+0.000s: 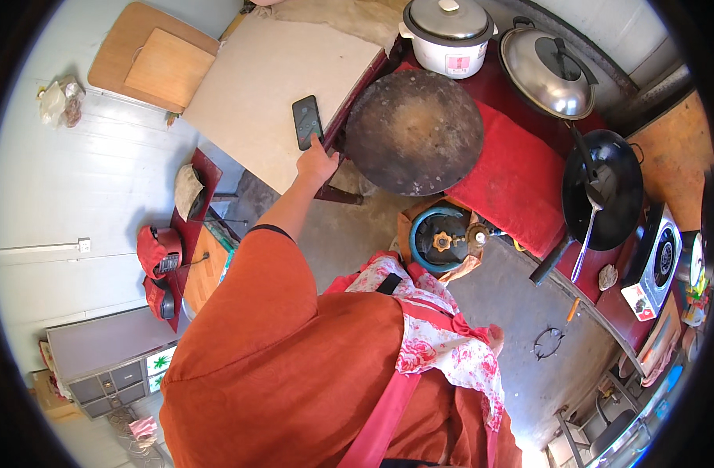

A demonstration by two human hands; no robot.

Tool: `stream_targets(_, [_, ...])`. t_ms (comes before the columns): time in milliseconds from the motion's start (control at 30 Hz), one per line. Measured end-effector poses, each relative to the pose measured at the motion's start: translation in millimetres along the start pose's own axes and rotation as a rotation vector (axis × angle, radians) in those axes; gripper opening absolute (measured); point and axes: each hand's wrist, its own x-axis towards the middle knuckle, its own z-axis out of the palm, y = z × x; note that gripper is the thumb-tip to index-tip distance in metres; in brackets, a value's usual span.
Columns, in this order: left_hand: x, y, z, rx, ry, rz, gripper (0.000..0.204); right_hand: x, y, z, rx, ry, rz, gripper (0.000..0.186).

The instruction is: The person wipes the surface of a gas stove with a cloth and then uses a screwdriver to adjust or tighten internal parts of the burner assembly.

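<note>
A black smartphone (306, 122) lies face up with its screen lit on a pale tabletop (255, 62). My left hand (316, 164) reaches out to it, and the stretched index finger touches the lower part of the screen. Nothing is held in that hand. Beside the phone, to the right, is a large round dark griddle plate (415, 132). My right hand (495, 339) shows only in part at the edge of my floral apron (451, 355), with its fingers mostly hidden.
A gas cylinder (437, 238) stands on the floor below the griddle plate. On the red counter at right are a rice cooker (451, 54), a domed lid (548, 74), a black wok (607, 191) with a metal spatula (587, 234), and a gas stove (657, 261).
</note>
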Motion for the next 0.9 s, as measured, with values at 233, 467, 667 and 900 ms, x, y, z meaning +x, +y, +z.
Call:
stream_targets(233, [2.1,8.3,-11.1,-0.013,-0.052,-0.032,0.09,12.6,-12.7,-5.1,0.084,-0.033,0.086,0.023])
stream_targets(467, [5.1,5.6,-5.9,-0.026,-0.04,-0.022,0.091,19.1,-27.9,0.3,0.02,-0.058,0.059,0.025])
stream_targets(667, [5.8,3.0,-1.7,-0.01,-0.066,-0.016,0.09,17.0,-30.2,5.3,-0.056,-0.041,0.061,0.024])
stream_targets(900, [-52.7,39.4,-5.7,-0.127,-0.099,0.259,0.083,19.0,-4.8,1.2,0.24,-0.039,0.16,0.028])
